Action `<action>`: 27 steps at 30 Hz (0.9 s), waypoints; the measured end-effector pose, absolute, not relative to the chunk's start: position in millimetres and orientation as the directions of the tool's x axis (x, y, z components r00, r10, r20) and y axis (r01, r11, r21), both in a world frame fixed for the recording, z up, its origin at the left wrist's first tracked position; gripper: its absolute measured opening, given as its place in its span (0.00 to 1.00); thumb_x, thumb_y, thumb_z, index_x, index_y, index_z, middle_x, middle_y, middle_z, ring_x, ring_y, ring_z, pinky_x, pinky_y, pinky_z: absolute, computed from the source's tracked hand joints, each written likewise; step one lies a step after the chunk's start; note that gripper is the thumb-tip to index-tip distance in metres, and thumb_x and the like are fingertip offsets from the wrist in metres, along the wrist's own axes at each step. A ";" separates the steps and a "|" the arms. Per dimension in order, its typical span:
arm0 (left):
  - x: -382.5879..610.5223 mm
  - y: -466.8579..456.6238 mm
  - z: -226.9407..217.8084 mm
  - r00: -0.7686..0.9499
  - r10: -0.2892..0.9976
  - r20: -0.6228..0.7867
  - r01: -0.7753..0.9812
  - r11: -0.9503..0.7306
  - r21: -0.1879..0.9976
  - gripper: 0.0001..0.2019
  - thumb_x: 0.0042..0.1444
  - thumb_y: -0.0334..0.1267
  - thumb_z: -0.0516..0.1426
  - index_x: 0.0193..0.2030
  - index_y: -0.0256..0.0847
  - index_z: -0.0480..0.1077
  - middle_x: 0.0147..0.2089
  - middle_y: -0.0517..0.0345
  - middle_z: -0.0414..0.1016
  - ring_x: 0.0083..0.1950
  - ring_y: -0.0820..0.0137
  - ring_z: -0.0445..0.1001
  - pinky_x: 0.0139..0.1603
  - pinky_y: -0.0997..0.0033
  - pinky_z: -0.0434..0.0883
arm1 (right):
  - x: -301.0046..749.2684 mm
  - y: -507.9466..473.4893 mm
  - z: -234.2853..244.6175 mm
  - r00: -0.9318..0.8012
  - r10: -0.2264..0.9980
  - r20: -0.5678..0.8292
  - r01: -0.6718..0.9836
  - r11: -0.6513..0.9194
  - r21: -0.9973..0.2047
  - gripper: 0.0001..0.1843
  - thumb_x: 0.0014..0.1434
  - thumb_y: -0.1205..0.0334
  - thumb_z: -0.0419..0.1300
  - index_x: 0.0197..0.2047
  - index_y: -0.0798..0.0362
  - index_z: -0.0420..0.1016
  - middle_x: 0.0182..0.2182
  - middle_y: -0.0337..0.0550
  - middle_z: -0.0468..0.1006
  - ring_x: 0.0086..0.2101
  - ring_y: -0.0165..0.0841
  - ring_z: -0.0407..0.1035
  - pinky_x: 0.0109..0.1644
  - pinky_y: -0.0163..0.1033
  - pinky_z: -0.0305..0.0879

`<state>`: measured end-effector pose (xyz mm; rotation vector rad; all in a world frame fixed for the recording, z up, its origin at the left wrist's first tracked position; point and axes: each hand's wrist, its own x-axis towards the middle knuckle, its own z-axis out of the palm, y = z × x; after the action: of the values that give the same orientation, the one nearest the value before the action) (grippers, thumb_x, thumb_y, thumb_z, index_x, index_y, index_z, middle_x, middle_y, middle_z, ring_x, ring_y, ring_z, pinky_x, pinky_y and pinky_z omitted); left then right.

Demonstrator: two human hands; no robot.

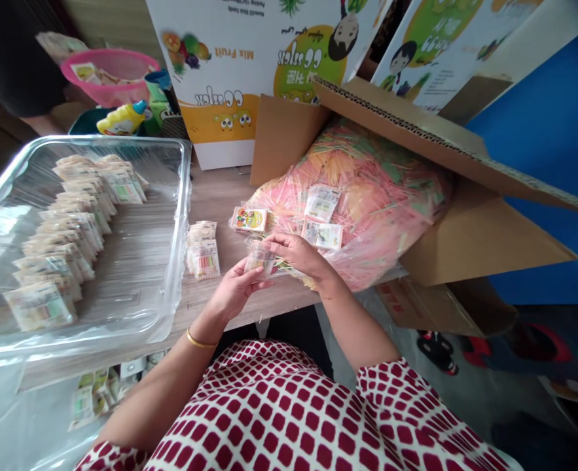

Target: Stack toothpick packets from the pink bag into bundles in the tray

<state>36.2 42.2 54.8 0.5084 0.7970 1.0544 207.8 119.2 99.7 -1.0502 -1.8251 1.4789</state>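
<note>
Over the table's front edge, my left hand point(238, 286) grips a small clear candy packet point(260, 256) by its lower left side. My right hand point(296, 252) pinches the packet's upper edge, with thin sticks showing through the plastic. Behind my hands lies a printed candy packet point(249, 220). To the left stands a short row of filled packets point(203, 252). A large clear bag of pink, yellow and green candy sticks point(367, 190) spills out of an open carton, with two flat packets point(323, 202) on top of it.
A clear plastic tray point(171, 288) on the left holds stacked rows of packets. Behind it stand a pink basket point(114, 91) and a yellow bottle point(122, 119). Carton flaps point(446, 137) jut out at right; printed boxes point(224, 72) stand at the back. A person's arm shows at upper left.
</note>
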 end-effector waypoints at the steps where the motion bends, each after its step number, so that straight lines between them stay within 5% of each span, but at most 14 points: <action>1: 35.3 41.4 53.3 0.268 0.903 -0.337 -0.550 0.431 0.715 0.17 0.55 0.39 0.69 0.52 0.42 0.78 0.51 0.52 0.83 0.50 0.61 0.82 0.48 0.64 0.79 | 207.4 118.7 100.1 -0.535 0.844 -0.038 0.226 0.100 -0.969 0.14 0.68 0.52 0.58 0.47 0.49 0.81 0.44 0.42 0.81 0.45 0.35 0.75 0.53 0.41 0.71; 5: 33.5 37.3 46.3 0.252 0.918 -0.306 -0.539 0.396 0.744 0.19 0.56 0.42 0.69 0.53 0.42 0.77 0.50 0.53 0.83 0.50 0.62 0.82 0.50 0.64 0.78 | 206.6 115.1 102.1 -0.604 0.796 -0.045 0.300 0.175 -0.938 0.18 0.69 0.51 0.57 0.57 0.47 0.78 0.52 0.43 0.81 0.51 0.37 0.74 0.56 0.42 0.69; 11: 23.4 22.2 33.0 0.150 0.951 -0.269 -0.449 0.308 0.839 0.20 0.59 0.45 0.66 0.56 0.43 0.73 0.53 0.52 0.79 0.54 0.60 0.78 0.52 0.58 0.78 | 191.5 114.8 95.0 -0.592 0.801 -0.083 0.353 0.165 -0.921 0.10 0.66 0.54 0.59 0.42 0.51 0.78 0.38 0.39 0.81 0.39 0.34 0.75 0.45 0.38 0.69; 15: 2.3 -12.1 18.8 -0.344 0.938 -0.037 0.045 0.056 0.997 0.15 0.66 0.46 0.59 0.56 0.43 0.68 0.56 0.48 0.74 0.57 0.61 0.75 0.54 0.58 0.76 | 155.4 125.0 80.0 -0.520 0.854 0.007 0.265 0.169 -0.949 0.08 0.65 0.56 0.58 0.41 0.51 0.74 0.37 0.38 0.80 0.39 0.33 0.74 0.46 0.38 0.68; 17: -7.4 -32.3 12.7 -0.412 0.880 0.237 0.413 -0.052 0.909 0.12 0.68 0.43 0.57 0.54 0.42 0.68 0.58 0.44 0.72 0.62 0.58 0.72 0.59 0.54 0.73 | 130.2 129.7 69.2 -0.518 0.855 0.007 0.298 0.189 -0.936 0.06 0.65 0.59 0.58 0.41 0.51 0.74 0.37 0.38 0.80 0.38 0.33 0.74 0.47 0.38 0.67; 19: -13.1 -45.7 8.4 -0.178 0.916 0.360 0.647 -0.167 0.744 0.11 0.70 0.39 0.54 0.56 0.42 0.69 0.62 0.42 0.71 0.68 0.56 0.68 0.66 0.48 0.68 | 104.7 132.4 59.1 -0.559 0.829 -0.014 0.368 0.233 -0.900 0.05 0.65 0.62 0.58 0.41 0.51 0.75 0.38 0.39 0.81 0.39 0.33 0.74 0.48 0.38 0.67; 22: -13.0 -45.9 2.8 0.068 0.950 0.305 0.830 -0.224 0.512 0.22 0.70 0.42 0.54 0.68 0.40 0.63 0.73 0.38 0.63 0.78 0.50 0.55 0.74 0.41 0.57 | 76.3 133.6 50.9 -0.594 0.804 -0.009 0.422 0.302 -0.855 0.05 0.66 0.64 0.58 0.44 0.52 0.75 0.42 0.42 0.83 0.41 0.33 0.75 0.50 0.38 0.67; 27: -7.3 -23.1 -10.1 -0.014 0.963 0.270 0.940 -0.079 0.331 0.34 0.70 0.50 0.53 0.75 0.31 0.54 0.76 0.32 0.56 0.79 0.45 0.48 0.76 0.36 0.44 | 89.6 144.9 59.3 -0.447 0.884 0.133 0.535 0.384 -0.752 0.05 0.68 0.63 0.59 0.43 0.52 0.76 0.42 0.43 0.83 0.41 0.34 0.75 0.49 0.37 0.66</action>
<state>-7.3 -23.1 -10.1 2.1690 2.0960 0.6717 89.6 144.9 59.3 -1.2155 -2.1205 0.8711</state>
